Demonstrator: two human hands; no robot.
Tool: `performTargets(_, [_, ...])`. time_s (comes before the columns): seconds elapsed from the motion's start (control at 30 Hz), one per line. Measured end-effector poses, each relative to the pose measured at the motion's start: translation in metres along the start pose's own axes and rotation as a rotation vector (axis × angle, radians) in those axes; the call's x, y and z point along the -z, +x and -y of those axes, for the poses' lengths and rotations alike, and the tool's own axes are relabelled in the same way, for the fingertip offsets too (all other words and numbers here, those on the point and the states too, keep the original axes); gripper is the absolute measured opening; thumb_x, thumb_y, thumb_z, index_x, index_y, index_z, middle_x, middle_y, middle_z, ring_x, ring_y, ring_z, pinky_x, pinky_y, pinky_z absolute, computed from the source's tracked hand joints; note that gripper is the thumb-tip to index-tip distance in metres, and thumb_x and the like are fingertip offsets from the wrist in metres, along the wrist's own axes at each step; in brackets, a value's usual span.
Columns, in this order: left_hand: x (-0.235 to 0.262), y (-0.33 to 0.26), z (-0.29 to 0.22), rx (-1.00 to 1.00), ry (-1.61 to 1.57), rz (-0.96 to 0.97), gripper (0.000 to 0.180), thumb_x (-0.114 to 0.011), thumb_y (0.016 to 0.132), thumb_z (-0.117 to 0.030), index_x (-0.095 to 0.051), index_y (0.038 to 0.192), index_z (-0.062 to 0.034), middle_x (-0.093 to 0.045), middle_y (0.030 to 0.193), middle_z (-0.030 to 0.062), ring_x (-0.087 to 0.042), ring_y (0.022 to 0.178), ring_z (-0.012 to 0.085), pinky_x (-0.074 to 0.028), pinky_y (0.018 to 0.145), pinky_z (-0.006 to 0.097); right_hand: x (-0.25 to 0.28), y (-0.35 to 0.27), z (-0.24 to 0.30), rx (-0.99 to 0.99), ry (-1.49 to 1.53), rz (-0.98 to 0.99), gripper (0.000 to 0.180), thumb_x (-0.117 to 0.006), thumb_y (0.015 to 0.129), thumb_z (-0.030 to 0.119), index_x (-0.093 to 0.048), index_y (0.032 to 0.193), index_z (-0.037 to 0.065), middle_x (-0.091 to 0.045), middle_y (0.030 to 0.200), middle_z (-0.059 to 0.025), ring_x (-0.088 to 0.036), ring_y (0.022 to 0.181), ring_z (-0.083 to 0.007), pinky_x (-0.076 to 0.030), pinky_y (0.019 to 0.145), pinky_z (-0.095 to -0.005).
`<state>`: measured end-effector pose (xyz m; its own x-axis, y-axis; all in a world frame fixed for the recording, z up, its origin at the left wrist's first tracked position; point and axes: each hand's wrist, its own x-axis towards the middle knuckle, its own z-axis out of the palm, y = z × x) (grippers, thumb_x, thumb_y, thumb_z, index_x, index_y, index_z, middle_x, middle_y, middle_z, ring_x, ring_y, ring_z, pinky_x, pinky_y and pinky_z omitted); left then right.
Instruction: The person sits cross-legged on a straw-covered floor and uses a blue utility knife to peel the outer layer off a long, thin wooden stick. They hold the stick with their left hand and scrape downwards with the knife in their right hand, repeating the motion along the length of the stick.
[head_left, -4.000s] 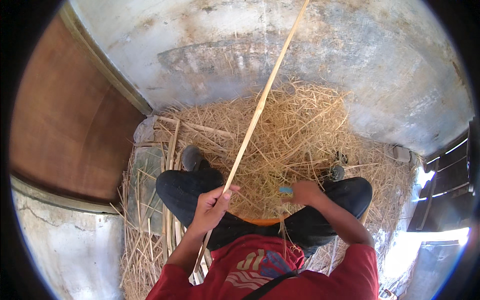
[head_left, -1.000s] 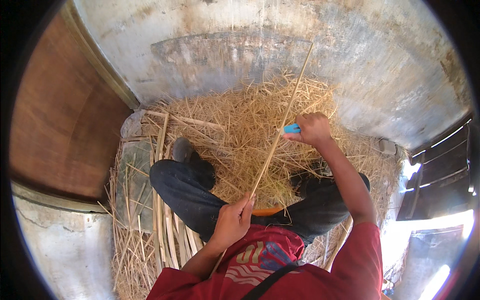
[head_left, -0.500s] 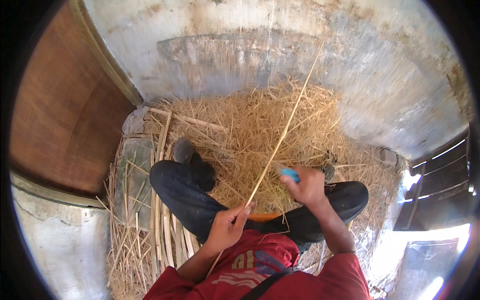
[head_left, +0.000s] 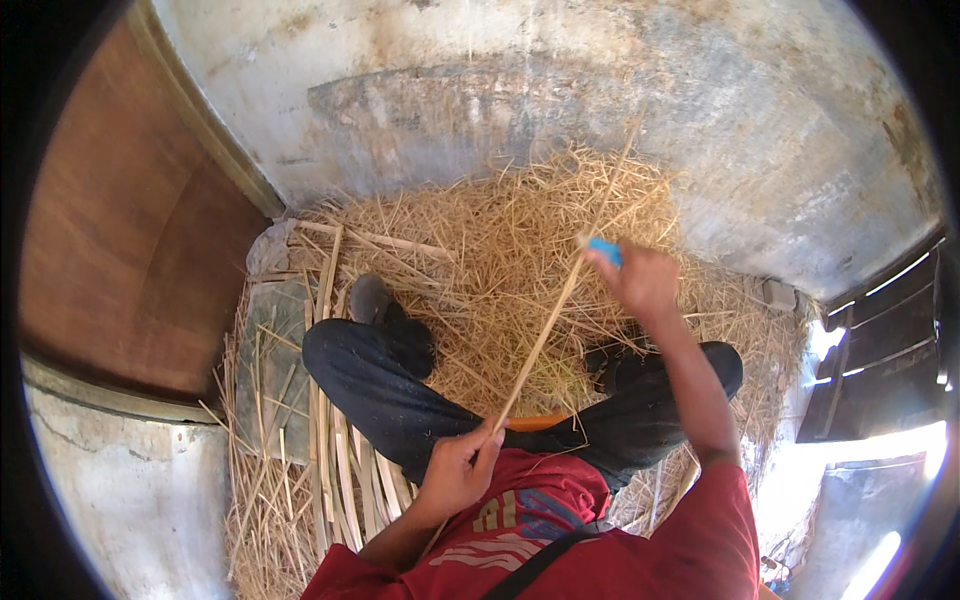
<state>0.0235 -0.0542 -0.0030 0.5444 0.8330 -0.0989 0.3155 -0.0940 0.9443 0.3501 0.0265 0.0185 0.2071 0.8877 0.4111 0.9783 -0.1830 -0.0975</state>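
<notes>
Nearest is a red cloth shirt (head_left: 650, 570) with a pale and blue print, crossed by a black strap (head_left: 540, 563). Just past the shirt, the left hand (head_left: 462, 472) is closed around a long, thin, pale yellow strip that looks like wood or bamboo (head_left: 545, 340). The strip slants over the lap, up and to the right, between two bent legs in dark trousers (head_left: 370, 375). Under it, a bit of something flat and orange (head_left: 535, 422) peeks out.

Farther along, the right hand (head_left: 645, 283) grips a small bright blue tool (head_left: 605, 251). The tool's tip is right by the strip, but it is too blurry to tell if they touch.

The strip looks light and bendy, a bit springy, and may split or poke with splinters. It is likely best held firmly near its low end, as the left hand does, with fingers away from the tool.

Beyond lies a big heap of curly straw-coloured shavings (head_left: 520, 240). More flat pale strips (head_left: 322, 440) lie at the left, next to a grey slab (head_left: 268, 370). Farthest back is a stained, whitish-grey wall (head_left: 420, 110).
</notes>
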Motion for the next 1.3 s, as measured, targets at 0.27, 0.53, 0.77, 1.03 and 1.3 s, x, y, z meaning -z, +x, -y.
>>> performTargets(0.27, [-0.001,-0.028,0.006,0.053,-0.023,0.089,0.023,-0.053,0.094,-0.011,-0.062,0.110,0.0029,-0.053,0.064,0.0044,-0.047,0.060,0.0041,-0.041,0.054,0.022,-0.012,0.071,-0.100,-0.238,-0.257,0.195,0.074,-0.030,0.083,0.078,-0.063,0.077,0.012,-0.058,0.058,-0.0017,-0.056,0.051,-0.0113,-0.043,0.041,-0.0311])
performTargets(0.53, [0.026,-0.075,0.029,0.277,-0.042,0.165,0.027,-0.051,0.096,-0.017,-0.061,0.110,0.0044,-0.054,0.068,-0.0016,-0.051,0.064,0.0040,-0.043,0.058,0.021,0.068,0.103,-0.286,-0.907,-0.312,-0.009,0.092,-0.024,0.083,0.078,-0.064,0.109,0.000,-0.063,0.109,-0.0246,-0.061,0.104,-0.0388,-0.047,0.088,-0.0490])
performTargets(0.77, [0.027,-0.027,0.032,0.412,-0.913,0.036,0.030,-0.045,0.100,-0.021,-0.058,0.111,0.0033,-0.035,0.056,-0.0069,-0.030,0.045,0.0023,-0.028,0.044,0.020,-0.031,0.037,-0.149,-0.545,0.150,0.382,0.086,-0.033,0.085,0.074,-0.066,0.090,-0.005,-0.064,0.092,-0.0302,-0.063,0.092,-0.0414,-0.046,0.084,-0.0502])
performTargets(1.03, [0.014,0.027,0.008,0.333,-0.662,0.059,0.034,-0.049,0.099,-0.025,-0.058,0.116,0.0023,-0.037,0.057,-0.0083,-0.030,0.047,0.0002,-0.024,0.041,0.018,-0.009,-0.083,0.085,0.302,0.448,0.176,0.057,-0.063,0.077,0.061,-0.052,0.059,0.008,-0.048,0.047,-0.0099,-0.055,0.043,-0.0277,-0.042,0.041,-0.0385])
performTargets(1.3, [0.008,0.020,0.001,0.249,-0.549,0.067,0.030,-0.049,0.099,-0.021,-0.062,0.113,0.0015,-0.037,0.060,-0.0087,-0.031,0.053,0.0001,-0.025,0.046,0.019,-0.006,-0.084,0.088,0.411,0.362,0.177,0.066,-0.056,0.074,0.071,-0.055,0.058,0.008,-0.051,0.045,-0.0096,-0.056,0.040,-0.0266,-0.044,0.039,-0.0389])
